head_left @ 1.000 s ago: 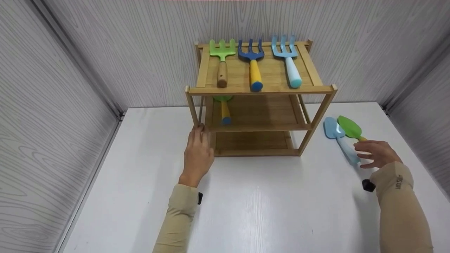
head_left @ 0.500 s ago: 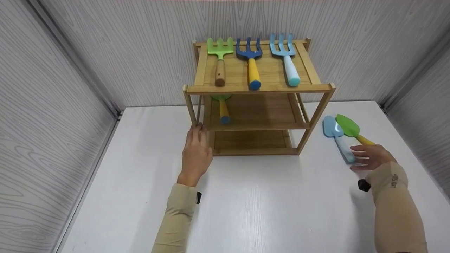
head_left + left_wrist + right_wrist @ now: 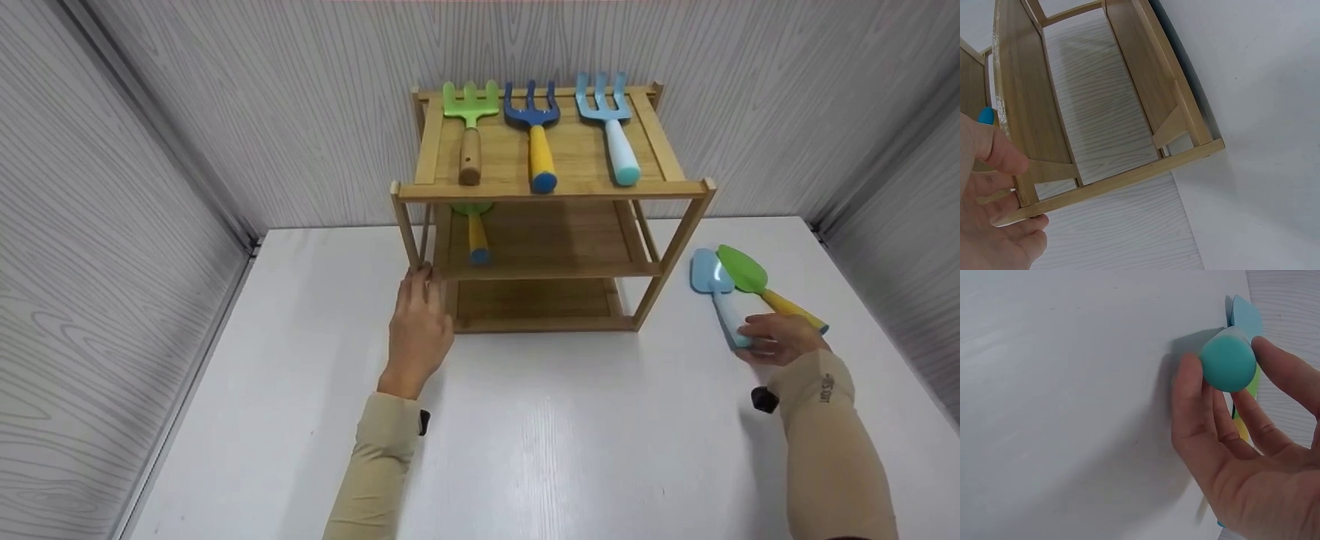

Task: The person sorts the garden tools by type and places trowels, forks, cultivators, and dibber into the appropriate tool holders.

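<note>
In the head view a light blue trowel (image 3: 727, 307) lies on the table right of the wooden shelf rack (image 3: 555, 270). My right hand (image 3: 780, 336) has the handle's end between thumb and fingers; the right wrist view shows its round teal cap (image 3: 1229, 364) between them. Partly beside the blue blade lies a green trowel (image 3: 742, 268) with a yellow handle, just behind my right hand. My left hand (image 3: 420, 334) holds the rack's front left post at the middle shelf, thumb and fingers on either side of the wood in the left wrist view.
Three hand forks lie on the top shelf: a green one (image 3: 470, 124), a dark blue one (image 3: 535, 139) and a light blue one (image 3: 611, 127). On the middle shelf, at left, lies a green tool with a yellow handle (image 3: 478, 236). Grey wood-grain walls (image 3: 315, 112) enclose the white table (image 3: 525, 435).
My right hand has moved left and closed in on the light blue trowel's handle, uncovering the green trowel's yellow handle. The left hand stays on the rack.
</note>
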The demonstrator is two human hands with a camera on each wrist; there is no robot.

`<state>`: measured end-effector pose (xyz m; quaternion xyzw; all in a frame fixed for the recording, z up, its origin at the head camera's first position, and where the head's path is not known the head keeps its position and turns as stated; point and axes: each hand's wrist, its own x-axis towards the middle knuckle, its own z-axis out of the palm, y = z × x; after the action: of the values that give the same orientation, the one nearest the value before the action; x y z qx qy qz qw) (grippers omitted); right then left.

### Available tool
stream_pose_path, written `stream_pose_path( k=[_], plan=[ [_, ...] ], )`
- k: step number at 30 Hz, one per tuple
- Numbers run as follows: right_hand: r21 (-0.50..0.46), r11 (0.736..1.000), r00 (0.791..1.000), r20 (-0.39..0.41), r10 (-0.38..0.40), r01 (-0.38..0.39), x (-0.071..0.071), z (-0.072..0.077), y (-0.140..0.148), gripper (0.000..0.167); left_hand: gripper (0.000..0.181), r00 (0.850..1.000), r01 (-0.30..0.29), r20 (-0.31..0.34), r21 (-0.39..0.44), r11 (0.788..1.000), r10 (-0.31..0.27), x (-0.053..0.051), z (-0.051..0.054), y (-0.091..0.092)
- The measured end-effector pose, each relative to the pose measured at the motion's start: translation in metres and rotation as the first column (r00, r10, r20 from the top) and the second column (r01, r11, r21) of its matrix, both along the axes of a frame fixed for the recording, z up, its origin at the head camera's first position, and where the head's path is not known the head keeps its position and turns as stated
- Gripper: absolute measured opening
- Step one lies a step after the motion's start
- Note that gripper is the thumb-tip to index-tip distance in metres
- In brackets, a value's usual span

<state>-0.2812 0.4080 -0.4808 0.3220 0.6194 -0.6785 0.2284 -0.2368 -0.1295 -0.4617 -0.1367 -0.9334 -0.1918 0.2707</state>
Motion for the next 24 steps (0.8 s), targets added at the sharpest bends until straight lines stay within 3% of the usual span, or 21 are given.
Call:
stream_pose_path(
  k=[6, 13, 17, 24],
  plan=[
    [-0.046, 0.993, 0.994, -0.025, 0.103, -0.104, -0.0038, -0.0025, 0.0047, 0.013, 0.056, 1.0, -0.002, 0.007, 0.016, 1.0, 0.002, 0.0002, 0.0005, -0.0008],
    [-0.152, 0.985, 0.996, 0.023, 0.09, -0.086, -0.0053, -0.0014, 0.0018, 0.017, 0.056, 1.0, -0.007, 0.0, 0.01, 1.0, 0.007, 0.0001, 0.0002, -0.0016],
    [-0.115, 0.976, 0.983, -0.016, 0.182, -0.183, -0.0067, -0.0015, 0.0019, 0.03, 0.056, 1.0, -0.008, -0.003, 0.001, 1.0, 0.008, 0.0007, 0.0008, -0.0011],
    [-0.059, 0.96, 0.96, -0.079, 0.27, -0.275, -0.0047, -0.0011, 0.0021, 0.019, 0.056, 1.0, -0.005, -0.003, -0.002, 1.0, 0.005, 0.0013, 0.0014, 0.0006]
  ],
)
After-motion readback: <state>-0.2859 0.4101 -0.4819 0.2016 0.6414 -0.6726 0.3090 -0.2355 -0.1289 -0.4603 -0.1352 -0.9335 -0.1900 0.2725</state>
